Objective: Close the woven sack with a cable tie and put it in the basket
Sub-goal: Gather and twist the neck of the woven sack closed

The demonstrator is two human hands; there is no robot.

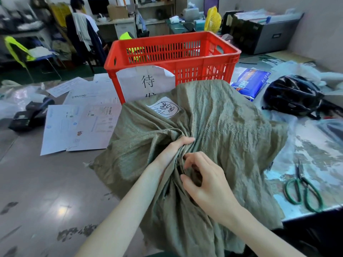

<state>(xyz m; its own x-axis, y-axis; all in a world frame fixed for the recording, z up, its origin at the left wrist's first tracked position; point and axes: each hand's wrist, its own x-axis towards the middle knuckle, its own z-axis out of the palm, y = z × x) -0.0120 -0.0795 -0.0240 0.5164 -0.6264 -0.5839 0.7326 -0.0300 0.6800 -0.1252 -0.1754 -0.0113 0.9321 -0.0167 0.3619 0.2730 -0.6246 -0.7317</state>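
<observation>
A full olive-green woven sack (219,127) with a white handwritten label lies on the table in front of me. Its mouth is bunched into folds near the middle. My left hand (172,151) grips the gathered folds from the left. My right hand (206,180) pinches the same bunch from the right, fingers curled into the cloth. Behind the sack stands a red slatted plastic basket (219,60) with a paper sign on its front. Black cable ties (248,63) lie far back on the right of the table.
Green-handled scissors (304,190) lie at the right. A black helmet (293,95) and a blue packet (250,84) sit beyond the sack on the right. Printed sheets (78,127) and a black device (29,115) lie at the left. Chairs and desks stand behind.
</observation>
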